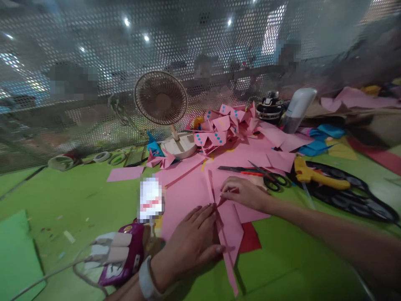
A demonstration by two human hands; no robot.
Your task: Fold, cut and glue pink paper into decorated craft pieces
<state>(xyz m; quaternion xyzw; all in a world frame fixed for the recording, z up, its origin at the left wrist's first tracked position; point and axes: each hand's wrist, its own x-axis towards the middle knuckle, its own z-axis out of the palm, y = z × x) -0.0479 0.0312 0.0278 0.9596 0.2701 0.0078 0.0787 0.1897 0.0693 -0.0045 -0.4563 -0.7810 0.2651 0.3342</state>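
Observation:
My left hand (197, 236) lies palm down with fingers stretched out, pressing on the pink paper and touching the edge of a long, narrow pink strip (230, 265). Just to its right, my right hand (242, 192) has its fingers drawn together in a pinch on the pink paper, close to my left fingertips. The strip stands slightly raised and runs from beyond both hands toward me. Beneath it is a large pink sheet (180, 205). A red paper piece (250, 238) peeks out to the right of the pink layers.
Black scissors (275, 179) lie beyond my right hand. A yellow glue gun (322, 175) rests on a black tray (372, 205). Folded pink paper pieces (224, 125) are heaped beside a small fan (163, 100). A purple corded device (125, 255) sits left; perforated mesh (103, 50) stands behind.

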